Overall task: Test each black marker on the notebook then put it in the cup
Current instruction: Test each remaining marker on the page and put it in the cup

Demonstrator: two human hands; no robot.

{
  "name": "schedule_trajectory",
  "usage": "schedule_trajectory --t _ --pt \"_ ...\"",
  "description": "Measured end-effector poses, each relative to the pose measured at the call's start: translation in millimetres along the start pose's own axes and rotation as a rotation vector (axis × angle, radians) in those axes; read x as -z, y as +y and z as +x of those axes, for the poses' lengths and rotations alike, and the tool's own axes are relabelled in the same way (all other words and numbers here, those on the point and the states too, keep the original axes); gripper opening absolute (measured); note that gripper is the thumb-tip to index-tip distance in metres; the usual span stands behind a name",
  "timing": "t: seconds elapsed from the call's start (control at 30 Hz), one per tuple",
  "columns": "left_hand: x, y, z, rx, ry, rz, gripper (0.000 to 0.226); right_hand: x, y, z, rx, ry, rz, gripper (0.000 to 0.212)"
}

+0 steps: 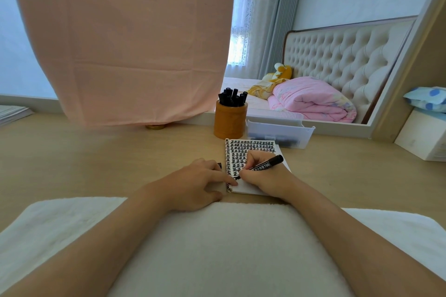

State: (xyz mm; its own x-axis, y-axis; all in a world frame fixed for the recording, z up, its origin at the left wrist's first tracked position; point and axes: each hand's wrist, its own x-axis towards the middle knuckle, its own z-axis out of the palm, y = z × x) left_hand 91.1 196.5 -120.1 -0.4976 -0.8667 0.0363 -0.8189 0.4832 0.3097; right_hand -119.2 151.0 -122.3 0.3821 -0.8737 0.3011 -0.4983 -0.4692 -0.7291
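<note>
A small spiral notebook [255, 148] lies on the desk, its page filled with rows of black marks. My right hand [265, 179] grips a black marker [266, 165] like a pen, tip down on the page near the left edge. My left hand [193, 183] rests beside the notebook, one finger pressing its lower left corner, and a small black marker cap [219, 165] pokes out from its curled fingers. Behind the notebook stands an orange-brown cup [230, 123] holding several black markers [233, 97].
A clear plastic bin [281, 132] with dark markers inside sits right of the cup. A white box [422, 137] stands at the far right and a paper stack [12, 113] at the far left. A pink cloth [135, 43] hangs behind, over a gold lid [155, 126].
</note>
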Motion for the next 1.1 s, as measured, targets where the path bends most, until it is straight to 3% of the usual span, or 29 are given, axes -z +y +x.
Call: schedule_trajectory --t 0.73,0.9,1.0,1.1 --pt "1 -1 0 -0.017 0.016 -0.029 0.038 0 0 1 -0.037 -0.047 0.029 0.025" --pt "1 -4 0 -0.038 0.017 -0.044 0.042 10 5 1 -0.209 -0.022 0.455 0.019" --pt "1 -7 1 -0.049 0.019 -0.037 0.046 19 3 3 -0.21 0.029 0.502 0.007" --pt "1 -11 2 -0.047 0.155 -0.108 0.048 28 0 8 -0.167 0.078 0.486 0.01"
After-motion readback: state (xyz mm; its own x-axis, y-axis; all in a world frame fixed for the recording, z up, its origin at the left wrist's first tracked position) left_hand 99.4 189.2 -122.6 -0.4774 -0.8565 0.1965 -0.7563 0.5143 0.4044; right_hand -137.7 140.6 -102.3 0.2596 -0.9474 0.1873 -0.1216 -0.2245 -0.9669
